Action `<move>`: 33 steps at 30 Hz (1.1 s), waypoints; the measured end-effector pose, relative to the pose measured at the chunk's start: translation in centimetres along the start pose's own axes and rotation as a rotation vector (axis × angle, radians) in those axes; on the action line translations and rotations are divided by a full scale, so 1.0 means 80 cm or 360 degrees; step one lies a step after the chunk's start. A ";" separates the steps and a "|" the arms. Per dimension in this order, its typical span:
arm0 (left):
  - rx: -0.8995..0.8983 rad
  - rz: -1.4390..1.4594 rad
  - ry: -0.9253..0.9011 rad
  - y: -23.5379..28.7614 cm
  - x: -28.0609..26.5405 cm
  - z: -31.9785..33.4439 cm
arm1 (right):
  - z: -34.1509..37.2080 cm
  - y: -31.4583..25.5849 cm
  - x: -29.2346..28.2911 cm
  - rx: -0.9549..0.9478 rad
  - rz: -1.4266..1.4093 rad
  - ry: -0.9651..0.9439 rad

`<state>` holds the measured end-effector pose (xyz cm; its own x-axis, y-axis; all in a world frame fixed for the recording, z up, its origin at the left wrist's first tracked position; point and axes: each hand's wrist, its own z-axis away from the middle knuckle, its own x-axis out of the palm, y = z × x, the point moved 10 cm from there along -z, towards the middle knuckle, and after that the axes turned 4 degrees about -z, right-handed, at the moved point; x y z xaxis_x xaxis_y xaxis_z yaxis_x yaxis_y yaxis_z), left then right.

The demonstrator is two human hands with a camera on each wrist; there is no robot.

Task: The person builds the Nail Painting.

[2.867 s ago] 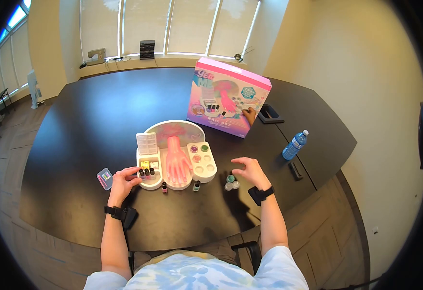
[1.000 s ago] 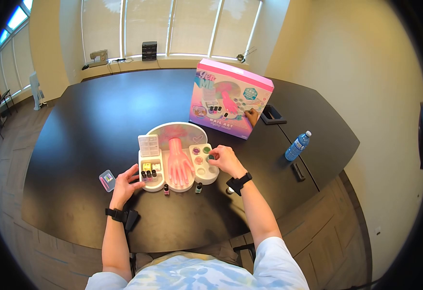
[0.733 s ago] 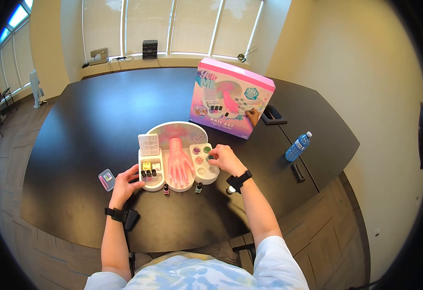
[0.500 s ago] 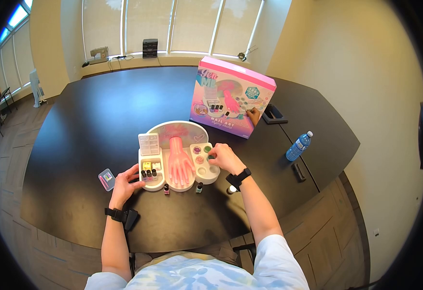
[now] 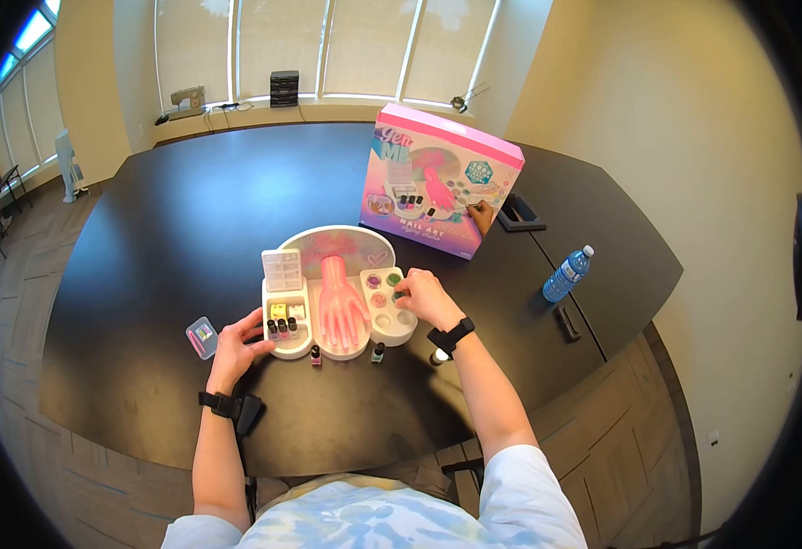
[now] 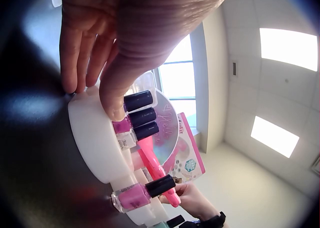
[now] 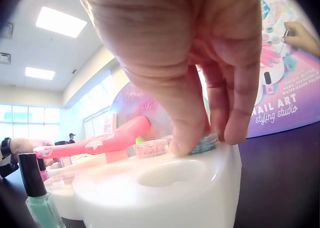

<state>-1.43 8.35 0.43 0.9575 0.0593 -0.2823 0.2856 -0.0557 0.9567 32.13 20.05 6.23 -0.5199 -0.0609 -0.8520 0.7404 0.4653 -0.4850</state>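
Observation:
The right hand (image 5: 427, 300) pinches a small round teal glitter pot (image 7: 204, 144) at a well on the right side of the white nail stand (image 5: 392, 340). A pink glitter pot (image 7: 151, 148) sits beside it, with an empty well nearer the camera. The left hand (image 5: 234, 350) rests against the stand's left end, its thumb by several dark-capped polish bottles (image 6: 142, 117). Between the two sides lies a pink model hand (image 5: 339, 306). In front stand a pink polish bottle (image 5: 316, 357) and a green one (image 5: 378, 353).
A pink box (image 5: 438, 188) stands behind the stand, a water bottle (image 5: 568, 274) to the right. A small clear case (image 5: 201, 338) lies left of the left hand. A whitish pot (image 5: 438, 356) is partly hidden below the right wrist.
The right hand has moved from above the loose pots at the right to the stand, with the teal pot now in its fingers. The left hand has stayed at the stand's left end.

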 end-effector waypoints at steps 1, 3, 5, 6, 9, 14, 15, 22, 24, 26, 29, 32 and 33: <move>-0.0001 0.0000 0.0002 -0.001 0.000 0.001 | 0.001 -0.001 0.001 -0.0002 0.0000 -0.0002; 0.0008 0.0014 0.0009 -0.003 -0.001 0.000 | 0.004 -0.002 -0.001 -0.0006 -0.0020 0.0035; 0.0007 0.0014 0.0015 -0.003 -0.001 0.000 | 0.005 0.000 0.000 -0.0015 -0.0034 0.0053; 0.0007 0.0016 0.0019 -0.003 -0.001 0.000 | 0.006 0.000 0.000 -0.0023 -0.0046 0.0071; 0.0014 -0.0007 0.0023 -0.003 -0.001 0.000 | 0.008 -0.003 -0.001 -0.0090 0.0011 0.0091; 0.0006 -0.0001 0.0015 -0.003 -0.001 0.000 | 0.011 -0.004 -0.014 -0.0090 -0.0050 0.0053; 0.0002 -0.0020 -0.0003 -0.001 0.000 0.000 | 0.013 0.003 -0.016 -0.0013 -0.0148 0.0024; 0.0025 -0.0008 -0.0018 0.001 0.002 0.000 | 0.078 0.046 -0.091 0.0120 -0.0335 0.0399; 0.0028 -0.0031 0.0009 0.000 0.000 -0.001 | 0.102 0.053 -0.088 0.0108 -0.0271 0.0256; 0.0024 -0.0051 0.0009 0.000 0.000 0.000 | 0.126 0.054 -0.070 0.0133 -0.0194 -0.0015; 0.0034 -0.0056 0.0012 -0.003 -0.001 -0.001 | 0.155 0.045 -0.050 0.0116 -0.0136 -0.0176; 0.0040 -0.0055 0.0013 -0.004 -0.001 -0.001 | 0.170 0.041 -0.034 0.0031 -0.0100 -0.0154; 0.0033 -0.0073 0.0021 -0.004 -0.002 -0.001 | 0.174 0.045 -0.027 0.0087 -0.0084 -0.0132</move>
<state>-1.67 8.44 0.15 0.9428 0.0753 -0.3247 0.3300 -0.0735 0.9411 41.89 9.60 3.60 -0.5236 -0.1582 -0.8372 0.7362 0.4106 -0.5380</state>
